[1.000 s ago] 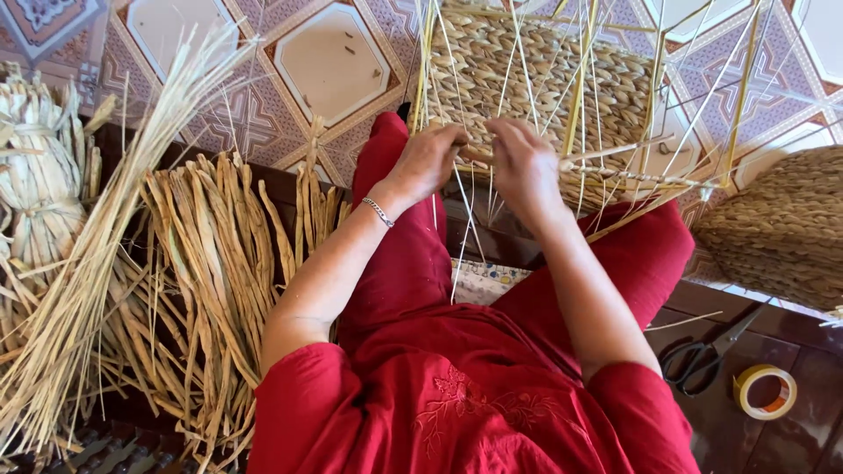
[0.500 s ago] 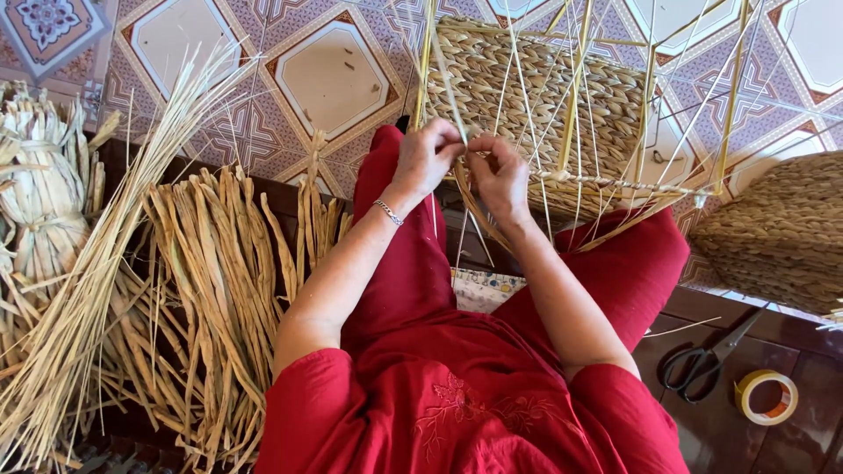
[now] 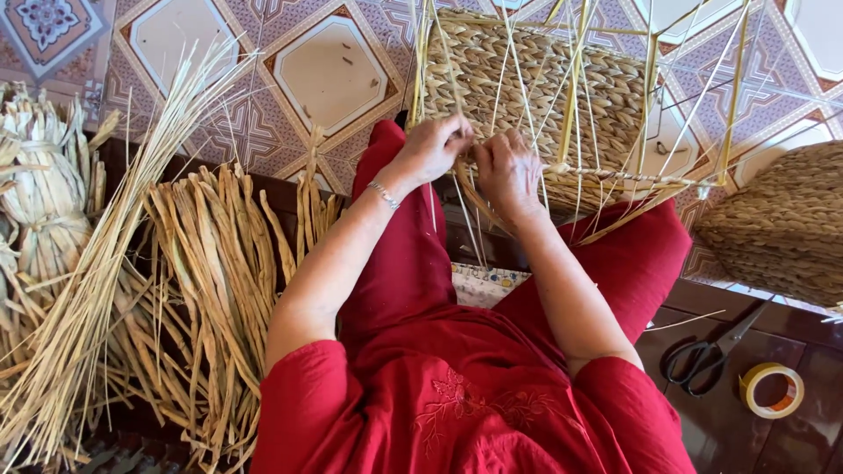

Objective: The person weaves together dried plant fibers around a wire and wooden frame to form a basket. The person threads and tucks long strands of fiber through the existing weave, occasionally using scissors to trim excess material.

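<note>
Head view: the person sits in red clothing, both forearms extended forward over the lap. The left hand (image 3: 432, 147), with a thin bracelet at the wrist, is closed with fingers curled around pale straw strands at the near edge of the woven basket (image 3: 536, 96). The right hand (image 3: 507, 168) sits just beside it, almost touching, fingers bent and pinching the same group of strands. The basket lies ahead of the knees on the patterned tile floor (image 3: 329, 75); its woven base faces the camera, and long upright stakes (image 3: 575, 83) rise from the rim, joined by 1 twisted horizontal row.

To the left, a bundle of flat dried reeds (image 3: 215, 281) lies beside the left leg, with a sheaf of thinner pale stalks (image 3: 97, 290) fanned across it. A tied bunch of husk-like material (image 3: 39, 193) sits at the far left. At the right edge stands a second woven piece (image 3: 786, 224), rounded and brown. Black-handled scissors (image 3: 707, 351) lie on the dark board near the right knee, just beside 1 roll of tan tape (image 3: 771, 391), round with an open core.
</note>
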